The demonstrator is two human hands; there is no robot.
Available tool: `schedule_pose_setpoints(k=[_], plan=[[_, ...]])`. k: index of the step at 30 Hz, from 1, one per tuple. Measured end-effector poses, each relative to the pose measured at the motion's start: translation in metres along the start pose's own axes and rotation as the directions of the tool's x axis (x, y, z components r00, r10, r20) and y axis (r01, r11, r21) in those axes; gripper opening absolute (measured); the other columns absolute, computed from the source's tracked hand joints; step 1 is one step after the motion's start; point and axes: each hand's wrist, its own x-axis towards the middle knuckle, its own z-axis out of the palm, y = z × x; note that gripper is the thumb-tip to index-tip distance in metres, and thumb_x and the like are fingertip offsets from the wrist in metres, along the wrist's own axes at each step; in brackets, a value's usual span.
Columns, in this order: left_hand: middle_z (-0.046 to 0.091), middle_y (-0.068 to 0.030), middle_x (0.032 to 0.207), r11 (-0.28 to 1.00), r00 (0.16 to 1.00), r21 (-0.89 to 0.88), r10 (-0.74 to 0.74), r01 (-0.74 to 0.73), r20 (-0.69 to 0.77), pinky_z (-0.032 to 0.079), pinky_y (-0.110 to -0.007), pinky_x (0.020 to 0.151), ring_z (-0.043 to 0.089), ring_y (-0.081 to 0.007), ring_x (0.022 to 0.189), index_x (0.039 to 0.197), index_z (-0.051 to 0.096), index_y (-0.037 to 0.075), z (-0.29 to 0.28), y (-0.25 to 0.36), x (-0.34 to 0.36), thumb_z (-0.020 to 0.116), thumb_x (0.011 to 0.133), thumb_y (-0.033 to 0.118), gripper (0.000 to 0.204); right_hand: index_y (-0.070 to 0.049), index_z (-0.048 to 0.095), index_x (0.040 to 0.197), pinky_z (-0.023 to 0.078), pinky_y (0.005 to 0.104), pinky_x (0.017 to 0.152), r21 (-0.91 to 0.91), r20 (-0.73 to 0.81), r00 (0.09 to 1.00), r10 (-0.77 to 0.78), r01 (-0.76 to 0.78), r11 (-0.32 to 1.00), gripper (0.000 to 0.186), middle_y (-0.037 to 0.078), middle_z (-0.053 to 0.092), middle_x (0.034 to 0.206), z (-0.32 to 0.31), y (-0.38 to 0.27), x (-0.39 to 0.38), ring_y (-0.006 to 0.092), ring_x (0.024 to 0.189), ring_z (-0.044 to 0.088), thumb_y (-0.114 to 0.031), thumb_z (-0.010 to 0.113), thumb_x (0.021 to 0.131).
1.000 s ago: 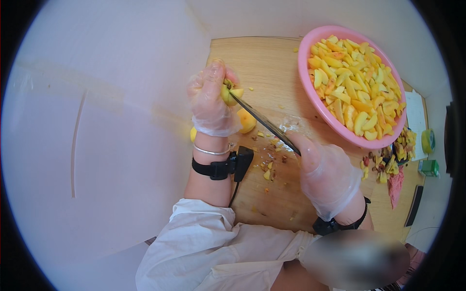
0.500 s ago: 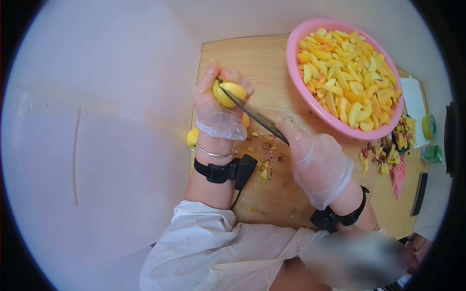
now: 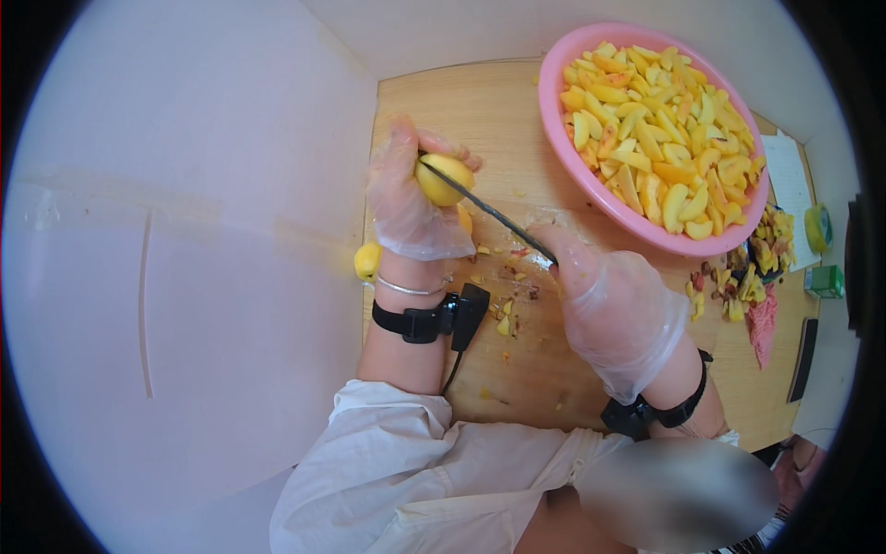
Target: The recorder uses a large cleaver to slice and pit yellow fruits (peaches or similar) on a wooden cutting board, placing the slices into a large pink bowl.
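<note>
the left hand (image 3: 401, 198) has its fingers (image 3: 450, 148) curled round a yellow fruit (image 3: 449, 185); the right hand (image 3: 628, 319) grips a knife (image 3: 498, 219), its blade crossing the fruit. should the edge skid on slick flesh, it could nick the left hand through its thin glove, since the tip sits so near. the fruit nestles between thumb and curled fingers. farther out, scraps (image 3: 504, 325) litter the surface (image 3: 489, 102), and a pink basin (image 3: 555, 111) of cut wedges (image 3: 678, 171) stands beyond the right hand.
</note>
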Motion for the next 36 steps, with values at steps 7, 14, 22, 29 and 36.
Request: schedule_pose_setpoints(k=[7, 14, 22, 29, 36], plan=[[0.053, -0.0046, 0.065, 0.957, 0.956, -0.219, -0.231, 0.189, -0.183, 0.044, -0.031, 0.059, 0.053, -0.0178, 0.060, 0.072, 0.052, 0.011, 0.011, -0.003, 0.002, 0.048, 0.097, 0.038, 0.037, -0.007, 0.054, 0.113, 0.049, 0.0402, 0.054, 0.131, 0.032, 0.995, 0.092, -0.095, 0.987, 0.034, 0.014, 0.061, 0.071, 0.013, 0.001, 0.002, 0.0323, 0.062, 0.062, 0.000, 0.052, 0.080], [0.047, -0.0024, 0.063, 0.858, 0.885, -0.441, -0.398, 0.265, -0.243, 0.043, -0.025, 0.053, 0.051, -0.0152, 0.058, 0.069, 0.046, 0.013, 0.017, 0.001, 0.002, 0.055, 0.094, 0.029, 0.031, -0.004, 0.054, 0.113, 0.049, 0.0385, 0.055, 0.062, -0.015, 0.998, 0.060, -0.059, 0.996, 0.034, 0.013, 0.061, 0.071, 0.025, 0.002, 0.001, 0.0303, 0.062, 0.062, 0.001, 0.052, 0.079], [0.054, -0.0087, 0.069, 0.892, 0.938, -0.371, -0.324, 0.259, -0.124, 0.048, -0.036, 0.065, 0.054, -0.0219, 0.063, 0.081, 0.051, 0.008, 0.001, -0.001, 0.003, 0.046, 0.095, 0.044, 0.039, -0.004, 0.055, 0.115, 0.047, 0.0401, 0.054, 0.127, -0.083, 0.995, 0.048, -0.037, 0.991, 0.038, 0.014, 0.060, 0.070, 0.019, -0.003, 0.003, 0.0312, 0.059, 0.059, 0.002, 0.054, 0.077], [0.056, -0.0124, 0.075, 0.895, 0.901, -0.389, -0.337, 0.216, -0.275, 0.048, -0.049, 0.086, 0.057, -0.0246, 0.071, 0.094, 0.054, 0.003, 0.036, 0.016, -0.006, 0.038, 0.094, 0.056, 0.055, -0.004, 0.055, 0.113, 0.045, 0.0424, 0.053, 0.143, -0.222, 0.969, 0.105, -0.074, 0.987, 0.038, 0.015, 0.059, 0.070, 0.021, -0.005, 0.005, 0.0327, 0.056, 0.057, 0.005, 0.057, 0.076], [0.047, -0.0060, 0.065, 0.930, 0.955, -0.297, -0.265, 0.215, -0.137, 0.047, -0.040, 0.071, 0.048, -0.0217, 0.060, 0.078, 0.052, 0.008, 0.004, -0.003, 0.001, 0.041, 0.097, 0.043, 0.041, -0.005, 0.054, 0.114, 0.047, 0.0418, 0.055, 0.178, -0.137, 0.986, 0.094, -0.068, 0.982, 0.039, 0.016, 0.061, 0.075, 0.013, -0.009, 0.003, 0.0333, 0.060, 0.059, 0.005, 0.056, 0.076]])
